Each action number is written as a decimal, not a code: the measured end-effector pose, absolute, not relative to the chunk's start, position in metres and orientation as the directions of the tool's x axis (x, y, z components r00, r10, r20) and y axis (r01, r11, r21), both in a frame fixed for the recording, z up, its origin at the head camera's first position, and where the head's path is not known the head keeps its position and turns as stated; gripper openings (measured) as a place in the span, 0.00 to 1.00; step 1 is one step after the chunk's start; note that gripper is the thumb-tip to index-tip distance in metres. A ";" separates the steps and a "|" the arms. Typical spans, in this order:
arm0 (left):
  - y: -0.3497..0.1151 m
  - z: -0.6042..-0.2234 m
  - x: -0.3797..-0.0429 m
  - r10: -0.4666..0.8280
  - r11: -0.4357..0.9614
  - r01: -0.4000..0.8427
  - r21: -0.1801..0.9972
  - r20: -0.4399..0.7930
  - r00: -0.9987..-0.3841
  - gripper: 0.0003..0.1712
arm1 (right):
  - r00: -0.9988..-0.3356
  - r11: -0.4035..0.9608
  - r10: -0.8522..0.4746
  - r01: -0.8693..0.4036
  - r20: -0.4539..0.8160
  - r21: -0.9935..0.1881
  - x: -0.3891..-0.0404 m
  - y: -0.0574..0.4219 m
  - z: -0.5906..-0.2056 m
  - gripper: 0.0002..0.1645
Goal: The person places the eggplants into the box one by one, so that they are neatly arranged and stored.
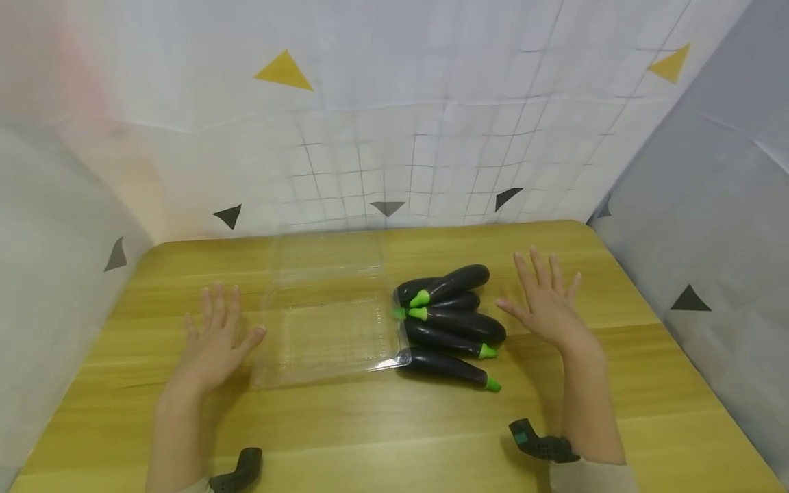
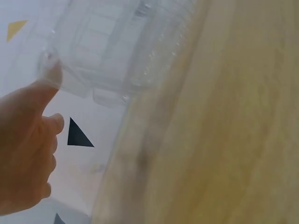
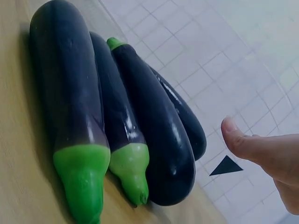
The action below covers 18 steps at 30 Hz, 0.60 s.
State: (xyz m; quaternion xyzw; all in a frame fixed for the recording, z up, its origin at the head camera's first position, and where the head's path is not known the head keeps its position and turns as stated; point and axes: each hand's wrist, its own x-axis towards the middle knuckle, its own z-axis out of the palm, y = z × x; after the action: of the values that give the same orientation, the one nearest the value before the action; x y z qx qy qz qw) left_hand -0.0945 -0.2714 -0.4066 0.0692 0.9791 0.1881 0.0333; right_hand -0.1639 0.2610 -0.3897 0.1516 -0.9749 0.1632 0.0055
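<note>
Several dark purple eggplants with green stems lie in a loose pile right of centre, the nearest eggplant (image 1: pixel 440 365) a little apart at the front. To their left is a clear plastic clamshell box (image 1: pixel 333 335) with its lid (image 1: pixel 327 257) folded back toward the wall; its right edge overlaps the eggplant ends. My left hand (image 1: pixel 212 352) is spread palm down left of the box, thumb near its side. Right of the pile, my right hand (image 1: pixel 548 308) has its fingers spread and holds nothing. In the right wrist view its thumb (image 3: pixel 247 147) is apart from the eggplants (image 3: pixel 154 121).
The wooden table (image 1: pixel 370 438) meets a white sheet wall (image 1: pixel 394 137) with grid lines and triangle markers at the back. More sheeting rises at the left and right sides. Dark wrist-worn devices (image 1: pixel 542 441) sit on both forearms.
</note>
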 end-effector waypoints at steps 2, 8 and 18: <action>-0.268 -0.403 -0.093 0.157 0.911 0.126 0.394 -0.046 -0.987 0.54 | -0.951 0.897 -0.303 -0.308 0.066 -0.317 -0.162 0.259 -0.388 0.54; -0.256 -0.394 -0.091 0.191 0.879 0.145 0.455 -0.057 -0.980 0.67 | -0.938 0.881 -0.335 -0.347 0.092 -0.321 -0.160 0.247 -0.382 0.55; -0.240 -0.392 -0.088 0.242 0.863 0.173 0.475 -0.089 -0.966 0.76 | -0.894 0.827 -0.423 -0.449 0.149 -0.338 -0.151 0.227 -0.368 0.55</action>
State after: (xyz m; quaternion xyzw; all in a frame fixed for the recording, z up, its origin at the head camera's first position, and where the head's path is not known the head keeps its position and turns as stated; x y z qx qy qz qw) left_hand -0.0878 -0.2404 -0.3920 0.1078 0.9624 0.2385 0.0730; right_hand -0.1511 0.2273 -0.3675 0.2282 -0.9553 0.1849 0.0338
